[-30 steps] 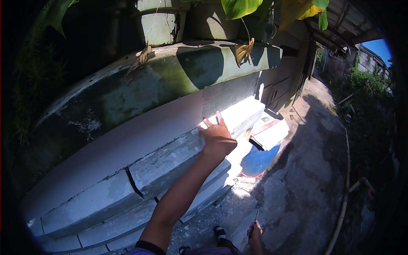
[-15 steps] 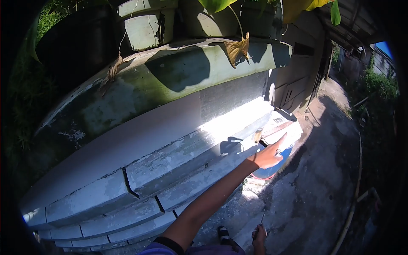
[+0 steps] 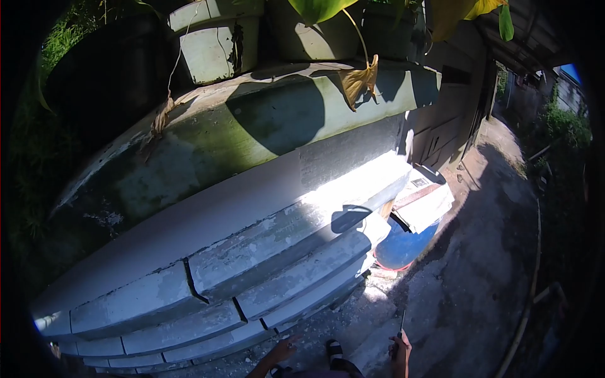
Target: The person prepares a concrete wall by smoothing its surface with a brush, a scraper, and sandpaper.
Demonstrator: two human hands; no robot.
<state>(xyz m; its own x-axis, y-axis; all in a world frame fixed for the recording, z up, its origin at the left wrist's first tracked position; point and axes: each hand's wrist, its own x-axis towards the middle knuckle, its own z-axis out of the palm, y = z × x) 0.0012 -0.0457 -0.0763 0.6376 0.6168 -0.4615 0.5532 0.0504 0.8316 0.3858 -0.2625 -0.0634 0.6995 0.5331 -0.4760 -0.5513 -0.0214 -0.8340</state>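
My left hand (image 3: 285, 348) is low in the frame, in shade beside the lowest blocks, with its fingers loosely apart and nothing seen in them. To its right, my right hand (image 3: 401, 353) is closed around the dark handle of a thin, pointed metal tool (image 3: 403, 319). The tool's shaft points up and away from me; its exact kind cannot be made out. Stepped rows of grey-white blocks (image 3: 252, 233) rise to the left of both hands. Ahead stands a blue barrel (image 3: 403, 246) with a white printed sheet or sack (image 3: 423, 205) on top.
A mossy concrete ledge (image 3: 189, 135) juts out above the blocks and bears several plant pots (image 3: 217, 44). A dried leaf (image 3: 360, 82) hangs over its edge. The shaded concrete path (image 3: 466, 271) runs along the right, bordered by a long pole (image 3: 526, 302) and plants.
My left arm, stretched forward with a finger pointing at the sheet on the barrel, has drawn back down towards my body. My right hand has risen slightly with the tool.
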